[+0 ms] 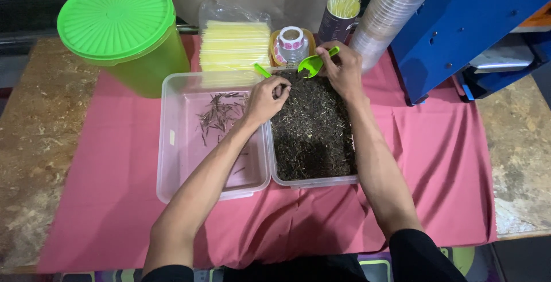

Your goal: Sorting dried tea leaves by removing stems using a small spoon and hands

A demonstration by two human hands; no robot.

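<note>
Both bare forearms reach up from the lower edge over a pink cloth (pixel 115 201) spread on the worn stone-patterned table (pixel 34 144). Left hand (pixel 265 99) hovers at the near wall between two clear plastic tubs, fingertips pinched together on what looks like a thin dark stalk, though the piece itself is too small to make out. Right hand (pixel 343 69) has its fingers clamped on a small bright green plastic scoop (pixel 314 63) at the far end of the right tub (pixel 313 181), which is filled with dark loose dried leaves (pixel 313 133). Left tub (pixel 172 138) holds a few picked-out twigs (pixel 221 113). Judging from this, the tilted scoop could spill leaves over the far rim toward the sticker roll (pixel 291 38), and a loose pinch could drop the stalk back among the leaves
</note>
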